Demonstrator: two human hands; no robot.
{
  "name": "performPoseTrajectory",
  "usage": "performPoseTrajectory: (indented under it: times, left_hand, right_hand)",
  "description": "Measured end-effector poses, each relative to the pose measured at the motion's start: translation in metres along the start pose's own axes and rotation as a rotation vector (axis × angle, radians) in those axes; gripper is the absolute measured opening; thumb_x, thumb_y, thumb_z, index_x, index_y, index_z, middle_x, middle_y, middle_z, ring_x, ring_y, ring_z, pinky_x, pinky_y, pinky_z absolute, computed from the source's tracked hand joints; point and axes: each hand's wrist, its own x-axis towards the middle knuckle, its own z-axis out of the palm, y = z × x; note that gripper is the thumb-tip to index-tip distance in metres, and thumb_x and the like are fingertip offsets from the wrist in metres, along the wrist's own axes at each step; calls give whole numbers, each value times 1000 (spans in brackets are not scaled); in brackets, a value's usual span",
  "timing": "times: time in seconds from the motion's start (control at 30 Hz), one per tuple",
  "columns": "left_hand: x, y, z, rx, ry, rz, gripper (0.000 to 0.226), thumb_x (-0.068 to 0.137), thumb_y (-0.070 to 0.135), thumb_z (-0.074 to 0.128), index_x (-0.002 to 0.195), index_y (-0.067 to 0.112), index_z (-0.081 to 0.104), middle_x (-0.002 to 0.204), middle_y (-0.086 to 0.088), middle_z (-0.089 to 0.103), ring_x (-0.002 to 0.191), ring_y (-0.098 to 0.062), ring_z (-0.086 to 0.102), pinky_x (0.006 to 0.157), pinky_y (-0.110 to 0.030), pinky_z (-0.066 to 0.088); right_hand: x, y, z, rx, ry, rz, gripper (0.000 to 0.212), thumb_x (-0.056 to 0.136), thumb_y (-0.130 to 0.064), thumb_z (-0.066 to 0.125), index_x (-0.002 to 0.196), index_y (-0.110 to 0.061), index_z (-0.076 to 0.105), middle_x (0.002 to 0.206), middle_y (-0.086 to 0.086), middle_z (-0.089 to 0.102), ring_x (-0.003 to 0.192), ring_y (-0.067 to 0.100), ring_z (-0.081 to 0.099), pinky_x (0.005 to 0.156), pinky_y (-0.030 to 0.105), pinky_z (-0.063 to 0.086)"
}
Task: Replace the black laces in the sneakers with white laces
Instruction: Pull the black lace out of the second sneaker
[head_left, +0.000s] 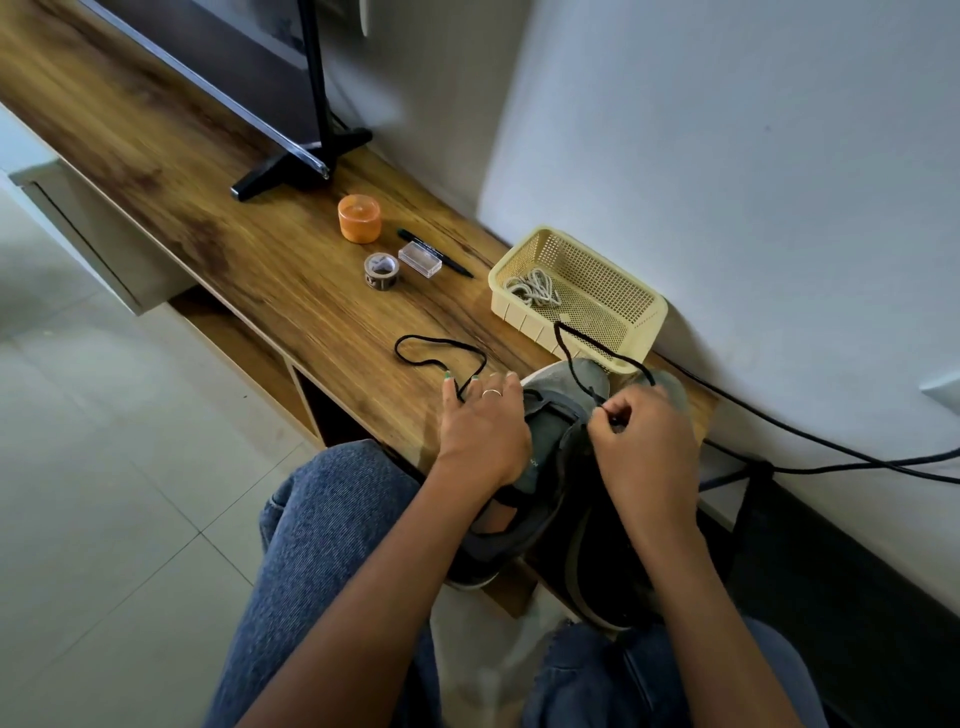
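Two sneakers (550, 436) sit at the tabletop (218, 218) edge, toes toward the yellow basket (618, 332). Left hand (483, 431) rests on the left shoe, fingers spread flat; one black lace (441, 353) runs under or between its fingertips and loops loose on the wood. Right hand (644, 441): grip pinching a second black strand (576, 358) near the eyelets, which arcs up over the basket rim. White laces (532, 288) lie coiled inside the basket, untouched.

Risks, as judged: the raised strand could catch the basket rim and drag it if pulled hard. Heels overhang the edge, so a sharp tug might tip a shoe off. The lace tip may snag in an eyelet.
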Motion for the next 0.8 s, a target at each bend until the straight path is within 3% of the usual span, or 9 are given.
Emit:
performPoseTrajectory:
  times: [0.13,0.27,0.43,0.6,0.8]
  left_hand:
    - [1,11,-3,-24,158,125,48,98,33,48,144,21,38,151,1,38,138,-19,35,117,-50,8]
    - [12,20,3,17,263,195,28,92,28,58,120,25,61,124,5,61,115,-17,55,112,-42,25]
    - [20,26,11,91,278,160,20,90,28,61,110,27,63,108,3,66,109,-19,58,110,-42,29]
    - [21,30,11,151,286,123,19,94,29,53,111,29,62,112,3,64,111,-19,54,109,-42,29]
    - [23,31,14,229,255,103,22,94,33,56,116,32,56,122,2,58,122,-22,46,110,-52,26]
  right_hand:
    - [3,16,-8,-231,17,50,4,86,-14,59,85,-12,63,86,6,60,77,25,56,58,30,40]
    - [0,15,-11,-194,-62,74,24,86,-4,56,109,-13,56,91,8,58,91,31,56,66,36,43]
    - [-12,4,2,-57,-148,-26,29,93,-22,53,120,-10,54,113,8,58,108,25,50,78,32,38]
    - [-23,-4,18,52,-259,42,24,98,-25,43,109,-7,54,103,8,56,96,23,54,69,26,30]
    - [-22,5,18,162,-355,84,22,95,-25,49,103,-8,59,95,8,63,89,25,59,68,28,36]
